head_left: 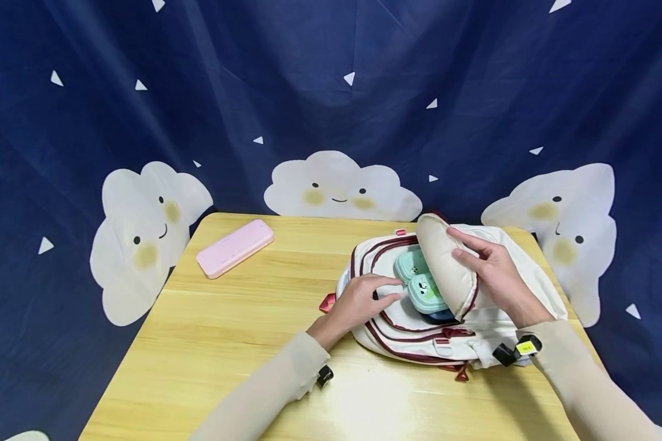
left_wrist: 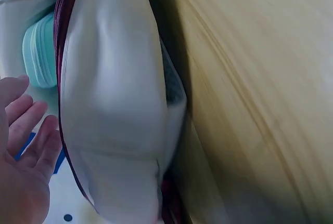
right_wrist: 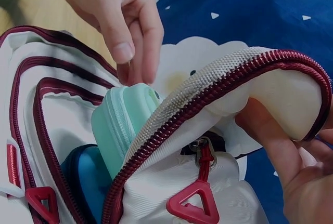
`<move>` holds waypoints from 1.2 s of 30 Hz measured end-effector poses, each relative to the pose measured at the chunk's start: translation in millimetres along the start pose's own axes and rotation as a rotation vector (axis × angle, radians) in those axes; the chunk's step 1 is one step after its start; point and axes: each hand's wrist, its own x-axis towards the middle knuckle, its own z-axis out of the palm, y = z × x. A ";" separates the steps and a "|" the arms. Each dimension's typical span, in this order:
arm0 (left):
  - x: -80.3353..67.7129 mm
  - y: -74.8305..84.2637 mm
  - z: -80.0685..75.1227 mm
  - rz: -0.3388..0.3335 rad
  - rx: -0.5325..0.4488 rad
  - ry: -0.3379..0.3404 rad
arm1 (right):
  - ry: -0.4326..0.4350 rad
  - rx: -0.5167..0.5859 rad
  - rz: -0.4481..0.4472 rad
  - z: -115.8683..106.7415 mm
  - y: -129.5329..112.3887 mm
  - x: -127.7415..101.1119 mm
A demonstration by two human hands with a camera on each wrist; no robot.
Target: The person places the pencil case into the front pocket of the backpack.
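A white backpack (head_left: pixel 331 334) with dark red zips lies on the table, its front pocket unzipped; its bare front shows at the right. My right hand (head_left: pixel 496 275) pinches the edge of the pocket flap (head_left: pixel 447 266) and holds it up, thumb on one side. Inside sit two mint-green zip cases, the nearer one (head_left: pixel 426 293) with a small panda picture, the other (head_left: pixel 407 264) behind it. Under them a dark blue case (right_wrist: pixel 86 177) shows in the right wrist view. Just left of the green cases is my left hand (head_left: pixel 358 303), fingers loosely extended, holding nothing.
A pink pencil case (head_left: pixel 235 248) lies at the table's back left. Red triangular zip pulls (right_wrist: pixel 197 203) hang from the bag. The wooden table (head_left: pixel 198 343) ends at a dark blue curtain (head_left: pixel 331 110) with cloud prints.
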 end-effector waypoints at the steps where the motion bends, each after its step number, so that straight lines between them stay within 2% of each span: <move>1: -1.3 -1.9 -1.7 -0.005 -0.005 0.002 | 0.000 0.012 -0.001 -0.1 0.2 -0.2; 10: -13.0 -18.6 -20.6 -0.080 0.001 0.042 | 0.001 0.009 0.009 -0.9 1.4 -2.7; 26: -31.7 -55.9 -55.1 -0.114 0.051 0.120 | -0.014 0.084 -0.016 -0.5 1.9 -3.8; 36: -47.6 -82.7 -72.9 -0.184 0.097 0.148 | -0.010 0.088 -0.020 -1.0 3.7 -4.2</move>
